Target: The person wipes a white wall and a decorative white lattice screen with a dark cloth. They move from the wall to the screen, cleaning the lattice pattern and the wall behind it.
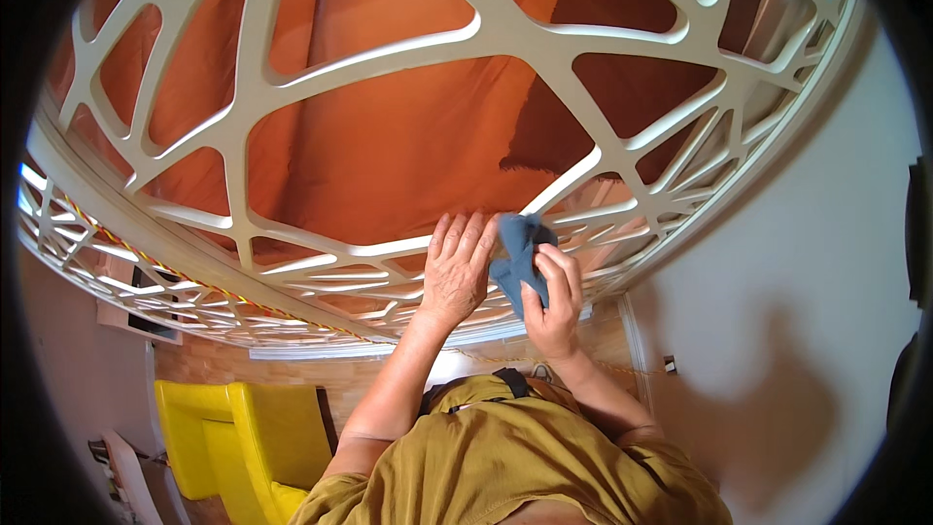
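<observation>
A white openwork lattice panel (557,62) with irregular rounded openings rises in front of me. Against one of its bars rests my left hand (459,262), palm towards the panel and fingers pointing up, with nothing visible in it. My right hand (557,299), just to the right, grips a crumpled blue-grey cloth (521,255) between thumb and fingers. The cloth's upper part is slightly blurred and lies close to the lattice, beside my left fingertips. Whether it touches the bar I cannot tell. Orange fabric (386,146) and a dark brown fabric piece (557,131) show behind the openings.
A twisted red-and-yellow cord (219,292) runs along the lattice's lower left side. Below left, a yellow armchair (284,445) stands on the wood floor (350,375). A pale wall (736,321) with a socket (670,364) rises at the right.
</observation>
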A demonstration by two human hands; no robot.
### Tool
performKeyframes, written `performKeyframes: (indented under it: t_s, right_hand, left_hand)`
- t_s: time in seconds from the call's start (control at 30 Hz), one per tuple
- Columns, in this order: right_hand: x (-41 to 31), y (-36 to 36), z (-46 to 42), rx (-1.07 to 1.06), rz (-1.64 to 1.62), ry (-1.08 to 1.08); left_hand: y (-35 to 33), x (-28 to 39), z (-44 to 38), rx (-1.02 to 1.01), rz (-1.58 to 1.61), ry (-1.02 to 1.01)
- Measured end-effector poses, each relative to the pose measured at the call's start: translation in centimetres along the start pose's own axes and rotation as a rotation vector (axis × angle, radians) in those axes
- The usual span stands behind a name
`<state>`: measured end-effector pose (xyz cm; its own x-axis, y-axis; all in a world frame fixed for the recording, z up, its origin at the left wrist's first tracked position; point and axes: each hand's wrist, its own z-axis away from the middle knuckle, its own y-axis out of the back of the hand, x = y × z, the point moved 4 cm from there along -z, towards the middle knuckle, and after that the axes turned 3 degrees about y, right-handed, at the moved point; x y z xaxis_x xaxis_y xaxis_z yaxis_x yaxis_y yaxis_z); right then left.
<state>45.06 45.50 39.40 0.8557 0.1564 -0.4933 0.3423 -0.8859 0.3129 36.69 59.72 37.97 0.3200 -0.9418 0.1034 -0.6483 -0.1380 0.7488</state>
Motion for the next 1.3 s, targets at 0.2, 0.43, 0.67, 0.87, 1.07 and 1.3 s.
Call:
performKeyframes:
  t_s: [0.2,0.43,0.67,0.87,1.07,1.3]
  right_hand:
    - [-0.7,2.5,-9.2,-0.014,0.601,0.381]
    - [1.6,-2.7,-4.0,-0.387,0.684,0.397]
    - [-0.5,-9.0,-1.4,-0.288,0.367,0.257]
    - [-2.8,-12.8,-0.7,-0.370,0.268,0.352]
    - [-3.1,-10.5,-0.9,-0.429,0.273,0.328]
    - [-7.1,-16.2,-0.9,-0.505,0.136,0.451]
  left_hand:
    - [0.3,-0.3,0.3,-0.069,-0.016,0.025]
    - [2.1,-0.7,1.1,-0.105,0.093,0.085]
    - [7.1,-4.6,5.9,0.277,0.008,0.251]
    - [11.8,-8.1,7.0,0.544,-0.107,0.409]
    - [18.1,-10.9,6.0,0.746,-0.332,0.387]
    - [19.1,-13.8,3.3,0.610,-0.335,0.455]
